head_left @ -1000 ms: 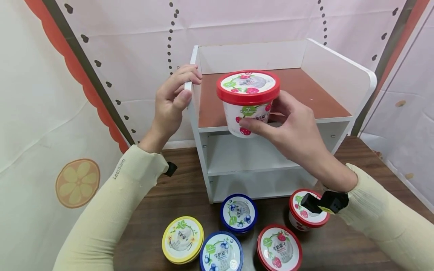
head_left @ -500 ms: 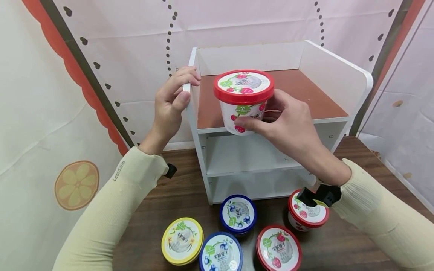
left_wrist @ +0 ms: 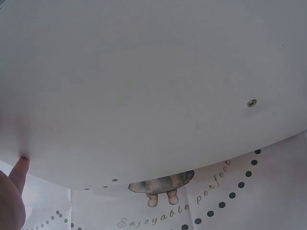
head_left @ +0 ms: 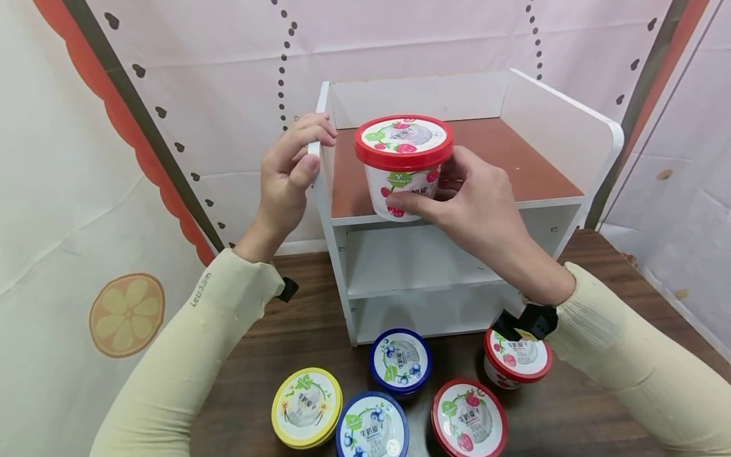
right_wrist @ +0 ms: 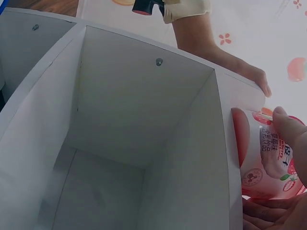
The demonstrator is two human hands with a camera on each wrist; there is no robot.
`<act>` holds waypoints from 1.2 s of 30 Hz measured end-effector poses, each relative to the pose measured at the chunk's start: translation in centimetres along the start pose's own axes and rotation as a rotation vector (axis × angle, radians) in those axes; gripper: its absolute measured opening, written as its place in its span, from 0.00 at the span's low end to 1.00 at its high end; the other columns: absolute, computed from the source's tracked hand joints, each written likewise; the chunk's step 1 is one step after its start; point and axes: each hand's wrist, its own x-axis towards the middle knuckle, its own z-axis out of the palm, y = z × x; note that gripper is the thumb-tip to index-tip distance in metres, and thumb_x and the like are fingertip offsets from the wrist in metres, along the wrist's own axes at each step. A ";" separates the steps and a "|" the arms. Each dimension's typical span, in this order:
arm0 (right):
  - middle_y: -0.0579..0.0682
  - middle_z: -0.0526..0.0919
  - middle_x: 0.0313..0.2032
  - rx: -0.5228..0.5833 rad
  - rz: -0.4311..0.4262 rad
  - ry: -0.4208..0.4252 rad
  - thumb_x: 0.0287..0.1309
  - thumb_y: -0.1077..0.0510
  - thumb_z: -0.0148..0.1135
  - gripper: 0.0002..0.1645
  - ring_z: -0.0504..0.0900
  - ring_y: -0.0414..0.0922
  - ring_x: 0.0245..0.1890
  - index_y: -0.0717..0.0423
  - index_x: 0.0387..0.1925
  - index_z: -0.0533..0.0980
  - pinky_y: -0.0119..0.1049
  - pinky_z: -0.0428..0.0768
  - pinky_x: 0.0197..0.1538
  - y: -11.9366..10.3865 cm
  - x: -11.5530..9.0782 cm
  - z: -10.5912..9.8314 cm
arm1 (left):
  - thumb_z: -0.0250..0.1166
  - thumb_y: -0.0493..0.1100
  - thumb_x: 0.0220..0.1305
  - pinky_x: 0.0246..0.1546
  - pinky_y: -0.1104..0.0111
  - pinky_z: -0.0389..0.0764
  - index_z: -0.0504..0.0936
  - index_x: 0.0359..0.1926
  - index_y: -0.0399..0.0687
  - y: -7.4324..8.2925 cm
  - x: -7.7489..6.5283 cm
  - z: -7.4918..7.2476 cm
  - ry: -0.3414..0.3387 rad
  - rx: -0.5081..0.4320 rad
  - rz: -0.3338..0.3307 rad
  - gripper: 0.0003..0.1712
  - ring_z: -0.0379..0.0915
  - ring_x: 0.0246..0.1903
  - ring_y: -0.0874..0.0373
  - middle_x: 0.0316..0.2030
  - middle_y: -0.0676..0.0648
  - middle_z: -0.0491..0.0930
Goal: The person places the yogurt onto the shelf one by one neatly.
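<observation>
My right hand (head_left: 482, 200) grips a white paper tub with a red lid and strawberry print (head_left: 404, 143), thumb in front and fingers behind. The tub is upright over the front edge of the small white shelf unit's reddish-brown top board (head_left: 508, 155). In the right wrist view, the strawberry tub (right_wrist: 268, 153) is close to that edge; I cannot tell whether it touches. My left hand (head_left: 291, 162) holds the upper front edge of the unit's left side panel (head_left: 324, 190), fingers over it. The left wrist view shows the panel's outer face (left_wrist: 153, 96) and a finger touching it.
On the dark wooden table (head_left: 245, 355) stand a yellow-lidded tub (head_left: 307, 407), two blue-lidded tubs (head_left: 401, 363) and two more red-lidded tubs (head_left: 469, 419), in front of the unit. Its two lower compartments (head_left: 422, 257) face me. A printed cloth (head_left: 217, 51) hangs behind.
My right hand has moved the strawberry tub slightly left and a little up in the head view. The left hand keeps its hold on the side panel.
</observation>
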 end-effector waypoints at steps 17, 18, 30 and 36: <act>0.52 0.78 0.52 -0.032 0.077 0.004 0.45 0.42 0.77 0.46 0.80 0.48 0.47 0.58 0.59 0.66 0.44 0.81 0.48 -0.5 1.0 0.9 | 0.54 0.57 0.63 0.53 0.53 0.75 0.78 0.42 0.33 -0.3 0.1 0.2 0.010 0.034 0.013 0.28 0.66 0.58 0.46 0.47 0.35 0.76; 0.52 0.78 0.52 -0.036 0.078 0.004 0.45 0.42 0.77 0.47 0.80 0.47 0.47 0.58 0.59 0.65 0.43 0.81 0.48 -0.5 1.0 0.9 | 0.54 0.58 0.63 0.53 0.53 0.75 0.78 0.42 0.33 -0.3 0.0 0.2 0.011 0.034 0.015 0.29 0.66 0.58 0.46 0.47 0.35 0.76; 0.50 0.77 0.50 -0.076 0.042 -0.001 0.43 0.38 0.77 0.49 0.78 0.43 0.43 0.57 0.59 0.64 0.36 0.81 0.41 -0.8 1.6 1.7 | 0.55 0.61 0.65 0.53 0.53 0.75 0.78 0.42 0.32 -0.1 -0.2 0.1 0.033 0.033 0.024 0.32 0.66 0.57 0.43 0.46 0.37 0.77; 0.49 0.78 0.44 -0.139 0.036 -0.002 0.39 0.33 0.76 0.52 0.76 0.43 0.39 0.57 0.57 0.63 0.37 0.78 0.37 -0.7 1.8 1.5 | 0.55 0.61 0.65 0.53 0.51 0.75 0.78 0.43 0.32 -0.2 0.0 0.4 0.018 0.016 0.026 0.32 0.66 0.57 0.45 0.47 0.33 0.76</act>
